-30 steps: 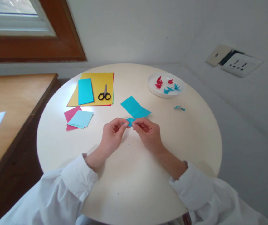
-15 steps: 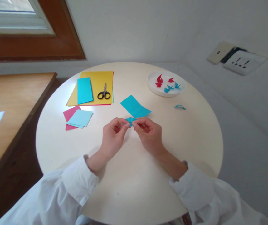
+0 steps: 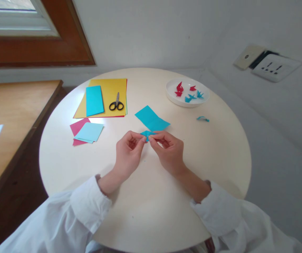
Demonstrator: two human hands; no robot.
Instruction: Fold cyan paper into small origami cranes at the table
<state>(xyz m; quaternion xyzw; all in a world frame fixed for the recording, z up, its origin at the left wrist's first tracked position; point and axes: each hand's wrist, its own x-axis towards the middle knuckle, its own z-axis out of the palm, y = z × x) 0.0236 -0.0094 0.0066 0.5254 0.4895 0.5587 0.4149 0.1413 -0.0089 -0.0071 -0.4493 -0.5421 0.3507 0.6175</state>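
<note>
A small folded piece of blue paper (image 3: 147, 134) is pinched between my two hands over the middle of the table. My left hand (image 3: 128, 151) grips its left side between thumb and fingers. On its right side, my right hand (image 3: 168, 151) holds it in the same kind of pinch. The fingers cover part of the folds. Just beyond the fingertips lies a creased blue paper sheet (image 3: 152, 118). Farther right, a thin twisted blue paper strip (image 3: 203, 119) rests on the table.
A white round dish (image 3: 172, 99) at the back right holds several red and blue folded paper cranes. Black-handled scissors (image 3: 116, 103) and a blue paper rectangle (image 3: 95, 101) lie on yellow paper sheets (image 3: 114, 86). Pale blue squares (image 3: 90, 132) overlap pink squares (image 3: 79, 126) at left.
The folded blue paper shows slightly wider between my fingertips, its side points spreading outward. Both hands keep their pinch in nearly the same place. The view has shifted very slightly.
</note>
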